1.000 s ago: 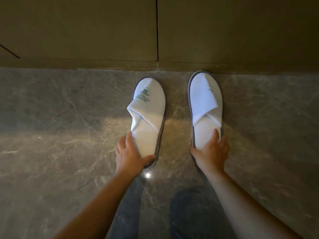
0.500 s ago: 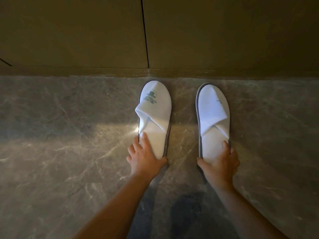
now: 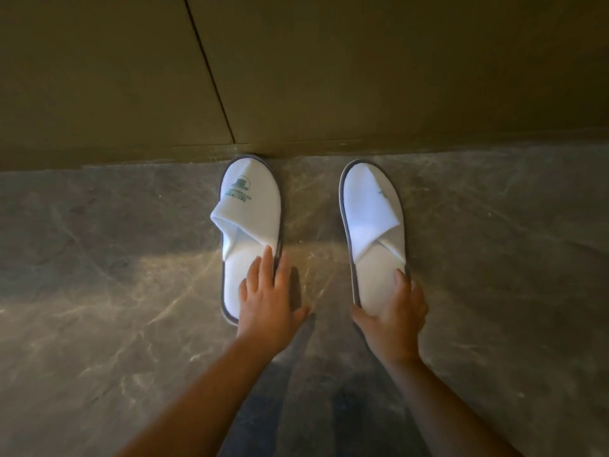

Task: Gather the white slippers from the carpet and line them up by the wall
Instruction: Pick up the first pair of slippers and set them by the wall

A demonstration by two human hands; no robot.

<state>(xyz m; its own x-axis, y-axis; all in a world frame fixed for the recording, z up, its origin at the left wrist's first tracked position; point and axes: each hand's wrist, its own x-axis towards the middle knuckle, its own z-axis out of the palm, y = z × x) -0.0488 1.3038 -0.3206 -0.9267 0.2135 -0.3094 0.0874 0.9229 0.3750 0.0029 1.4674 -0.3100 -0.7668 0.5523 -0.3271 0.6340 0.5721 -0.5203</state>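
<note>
Two white slippers with grey soles lie side by side on the marble floor, toes toward the wall. The left slipper bears a green logo and its toe touches the wall's base. My left hand lies flat on its heel near the right edge, fingers stretched out, thumb off on the floor. The right slipper stops a little short of the wall. My right hand grips its heel, thumb at the left edge and fingers curled over the right edge.
The wall is made of olive-brown panels with a dark seam running down to the left slipper's toe. Grey veined marble floor spreads to both sides, with a bright band of light across it. My shadow falls near the bottom.
My left hand has slid from the left slipper's left side to its right edge and flattened out. Both slippers sit closer to the wall. My right hand keeps its grip on the heel.
</note>
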